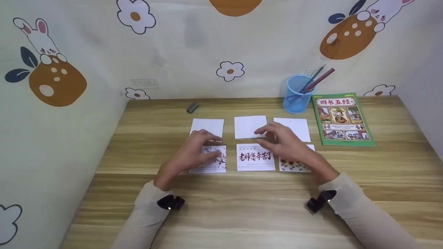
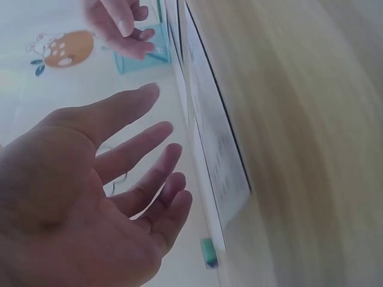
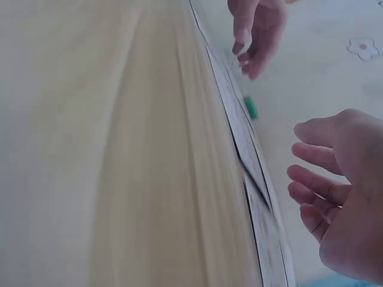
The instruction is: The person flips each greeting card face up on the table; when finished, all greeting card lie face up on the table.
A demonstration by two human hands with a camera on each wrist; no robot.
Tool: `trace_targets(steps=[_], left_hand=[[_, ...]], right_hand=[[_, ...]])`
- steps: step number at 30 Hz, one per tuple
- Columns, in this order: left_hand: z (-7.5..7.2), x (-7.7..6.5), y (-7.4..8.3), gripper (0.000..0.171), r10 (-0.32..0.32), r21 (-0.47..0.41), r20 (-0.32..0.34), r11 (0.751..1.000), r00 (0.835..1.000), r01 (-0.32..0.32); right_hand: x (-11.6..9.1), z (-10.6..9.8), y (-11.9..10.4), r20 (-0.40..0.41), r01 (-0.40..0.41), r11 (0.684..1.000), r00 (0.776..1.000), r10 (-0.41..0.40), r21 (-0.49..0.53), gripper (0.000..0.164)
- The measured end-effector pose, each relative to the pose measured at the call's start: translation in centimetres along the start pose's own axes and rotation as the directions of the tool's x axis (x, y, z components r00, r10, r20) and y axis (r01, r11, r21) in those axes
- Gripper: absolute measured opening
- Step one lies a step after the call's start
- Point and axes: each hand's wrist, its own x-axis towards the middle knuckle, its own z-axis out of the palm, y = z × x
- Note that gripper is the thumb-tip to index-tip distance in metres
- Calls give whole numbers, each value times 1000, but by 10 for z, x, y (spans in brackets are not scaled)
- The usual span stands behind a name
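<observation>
Two rows of square cards lie on the wooden table. The back row is plain white: a left card [image 1: 208, 124], a middle card [image 1: 248, 126] and a right card [image 1: 299, 129]. In front are a card with a blossom branch [image 1: 217, 168], one with red-brown Chinese lettering [image 1: 255, 164] and one with sunflowers [image 1: 293, 167]. My left hand [image 1: 194, 151] hovers above the left pair, partly covering both, with fingers loosely bent and nothing held. Above the right pair hangs my right hand [image 1: 286, 142], its fingertips overlapping the middle white card in the head view. Both wrist views show empty, relaxed fingers.
A small dark eraser-like block [image 1: 192, 107], green in the wrist views, lies behind the left cards. At the back right stands a blue mesh cup [image 1: 296, 101] with pencils, beside a green-bordered book [image 1: 343, 120]. A patterned wall covering [image 1: 182, 67] rises behind the table.
</observation>
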Motion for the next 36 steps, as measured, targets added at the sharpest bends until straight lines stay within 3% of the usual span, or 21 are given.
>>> trace_targets(steps=[4, 9, 15, 21, 29, 36], left_hand=[[13, 14, 16, 45, 66, -2, 18, 998, 998, -66], [30, 41, 39, 49, 57, -20, 84, 998, 995, -55], [50, 77, 64, 51, 51, -10, 115, 999, 992, -50], [65, 103, 84, 57, 56, 31, 141, 998, 988, -61], [79, 115, 98, 56, 19, 142, 134, 989, 991, -38], [84, 116, 97, 60, 31, 145, 152, 988, 988, -54]], right_hand=[[-18, -27, 24, -39, -116, 993, 993, 115, -30, 34], [-42, -59, 47, -113, -274, 958, 958, 264, -82, 40], [-62, -83, 60, -211, -328, 939, 930, 301, -104, 41], [-64, -85, 61, -169, -387, 921, 911, 376, -38, 46], [-61, -82, 59, -145, -407, 913, 905, 399, -27, 46], [-60, -81, 55, -123, -424, 906, 899, 419, -12, 49]])
